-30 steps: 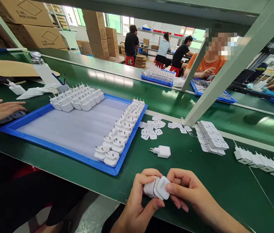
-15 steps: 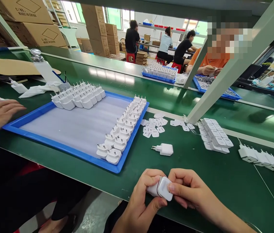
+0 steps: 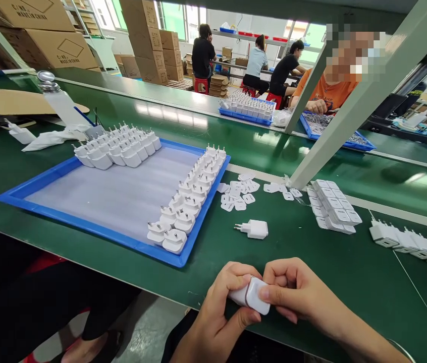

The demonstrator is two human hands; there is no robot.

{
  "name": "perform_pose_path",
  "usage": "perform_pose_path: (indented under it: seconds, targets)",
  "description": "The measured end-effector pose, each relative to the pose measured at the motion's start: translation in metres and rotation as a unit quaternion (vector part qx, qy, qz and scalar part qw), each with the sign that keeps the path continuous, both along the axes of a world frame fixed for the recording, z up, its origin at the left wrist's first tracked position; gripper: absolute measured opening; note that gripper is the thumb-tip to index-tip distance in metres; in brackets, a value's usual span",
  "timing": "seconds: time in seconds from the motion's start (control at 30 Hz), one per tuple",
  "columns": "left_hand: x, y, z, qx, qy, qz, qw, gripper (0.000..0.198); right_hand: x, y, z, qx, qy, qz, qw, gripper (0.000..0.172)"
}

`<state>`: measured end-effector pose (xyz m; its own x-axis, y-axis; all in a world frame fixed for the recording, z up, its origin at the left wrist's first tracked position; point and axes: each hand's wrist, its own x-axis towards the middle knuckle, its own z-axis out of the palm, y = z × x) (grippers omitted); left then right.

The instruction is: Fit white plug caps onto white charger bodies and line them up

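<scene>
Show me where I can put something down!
Between the lone charger and the white stack, the green table is bare. So is the blue tray between its back-left plugs and right row. It's crowded around the scattered labels.

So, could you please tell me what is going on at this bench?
The person's left hand holds a white charger, while the thumb of the right hand is against its end face. A single charger lies on the bench just beyond, with loose flat white pieces farther back. To the left, a blue tray holds more chargers, prongs up, along its right side and in its far-left corner. Across the bench sits a person in orange.
</scene>
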<state>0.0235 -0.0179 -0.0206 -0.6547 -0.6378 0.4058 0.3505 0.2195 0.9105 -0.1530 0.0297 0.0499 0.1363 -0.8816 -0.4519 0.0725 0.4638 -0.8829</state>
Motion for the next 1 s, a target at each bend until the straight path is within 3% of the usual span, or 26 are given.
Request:
perform_pose_path:
  seconds: [0.5, 1.0]
  targets:
    - [0.0008, -0.0011, -0.001, -0.018, 0.005, -0.002, 1.0, 0.029, 0.0005, 0.0, 0.0002, 0.034, -0.006, -0.019, 0.999, 0.042]
    - [0.0005, -0.0017, -0.0009, -0.013, -0.002, -0.007, 1.0, 0.03, 0.0016, 0.0015, -0.0013, 0.008, 0.0, -0.016, 1.0, 0.044]
